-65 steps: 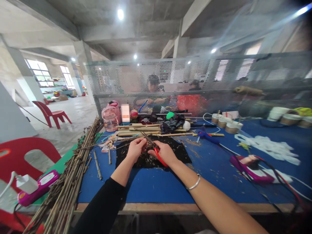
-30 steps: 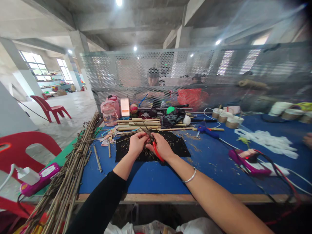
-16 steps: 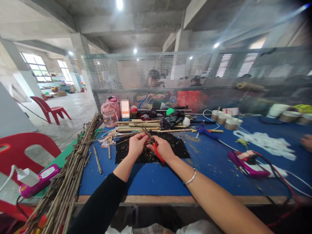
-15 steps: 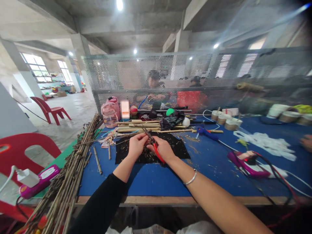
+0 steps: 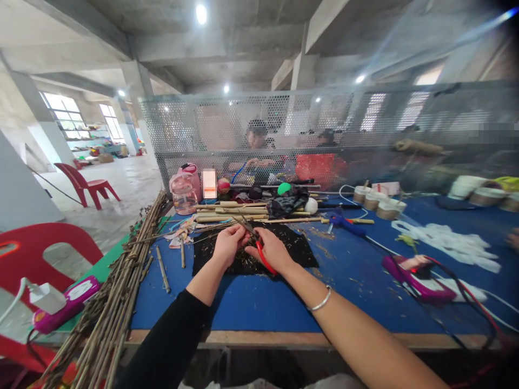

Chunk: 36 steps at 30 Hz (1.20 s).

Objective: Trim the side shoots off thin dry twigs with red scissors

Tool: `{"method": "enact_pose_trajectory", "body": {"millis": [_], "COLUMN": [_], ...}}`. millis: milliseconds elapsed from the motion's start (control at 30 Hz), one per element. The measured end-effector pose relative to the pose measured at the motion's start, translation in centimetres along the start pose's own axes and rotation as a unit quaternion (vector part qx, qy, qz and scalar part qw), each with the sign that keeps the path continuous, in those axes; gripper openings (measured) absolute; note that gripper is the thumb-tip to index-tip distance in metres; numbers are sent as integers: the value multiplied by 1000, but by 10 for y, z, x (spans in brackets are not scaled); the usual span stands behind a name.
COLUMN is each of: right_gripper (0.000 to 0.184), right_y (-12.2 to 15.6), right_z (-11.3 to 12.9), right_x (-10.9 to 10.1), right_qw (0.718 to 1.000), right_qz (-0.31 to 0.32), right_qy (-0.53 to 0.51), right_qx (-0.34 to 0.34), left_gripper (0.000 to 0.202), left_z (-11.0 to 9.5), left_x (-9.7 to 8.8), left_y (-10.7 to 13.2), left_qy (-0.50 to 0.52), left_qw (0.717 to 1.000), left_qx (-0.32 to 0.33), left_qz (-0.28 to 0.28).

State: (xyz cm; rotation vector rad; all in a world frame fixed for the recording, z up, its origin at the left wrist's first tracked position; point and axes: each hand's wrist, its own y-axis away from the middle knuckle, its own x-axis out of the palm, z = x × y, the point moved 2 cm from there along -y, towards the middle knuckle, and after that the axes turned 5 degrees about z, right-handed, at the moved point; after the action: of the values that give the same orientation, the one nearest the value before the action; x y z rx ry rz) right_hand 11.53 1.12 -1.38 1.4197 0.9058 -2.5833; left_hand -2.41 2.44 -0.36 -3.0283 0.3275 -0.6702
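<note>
My right hand [image 5: 271,249] is closed around red-handled scissors [image 5: 265,260], whose dark blades point up and to the left. Beside it, my left hand [image 5: 227,244] pinches what looks like a thin twig; its end between my fingers is mostly hidden. The blades pass just above my left fingertips. Under both hands lies a black cloth [image 5: 298,246] strewn with small pale clippings. Thin stems run from the left toward my left hand. Behind the cloth, cut bamboo-like sticks [image 5: 231,210] are stacked crosswise.
A long bundle of dry stems [image 5: 115,292] lines the table's left edge. A pink bottle [image 5: 184,192] stands at the back before a perforated metal screen [image 5: 219,119]. On the right are a blue glue gun [image 5: 346,222], a purple power strip [image 5: 430,286], white strips [image 5: 446,243] and tubs [image 5: 389,206].
The scissors' blades have shifted slightly lower, closer to my left fingers. Both hands stay over the black cloth. The whole view has tilted slightly.
</note>
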Motion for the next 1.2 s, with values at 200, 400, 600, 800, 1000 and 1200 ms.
{"method": "enact_pose_trajectory", "body": {"millis": [200,400,600,800,1000,1200], "right_gripper": [54,52,47,39,36,34], "right_y": [-2,-3,-1,0,1,1], "right_z": [0,3,2,2,3,5], "right_x": [-1,-4,-4,-4,-6,-5], "right_qw": [999,999,1000,1000,999,999], "right_qz": [-20,-12,8,24,33,22], "right_qy": [8,18,2,0,-8,-26], "right_qx": [-46,-46,-9,13,19,22], "left_gripper": [27,23,28,27,18,17], "left_z": [5,5,1,1,3,1], "left_x": [-1,-3,-2,-5,-8,-4], "left_y": [-1,-1,0,-2,-3,0], "left_qy": [-21,-32,-21,-10,-10,-2], "left_qw": [999,999,999,1000,999,998], "left_qx": [-19,-24,-24,-21,-42,-61], "left_qz": [17,23,24,8,-4,-16]}}
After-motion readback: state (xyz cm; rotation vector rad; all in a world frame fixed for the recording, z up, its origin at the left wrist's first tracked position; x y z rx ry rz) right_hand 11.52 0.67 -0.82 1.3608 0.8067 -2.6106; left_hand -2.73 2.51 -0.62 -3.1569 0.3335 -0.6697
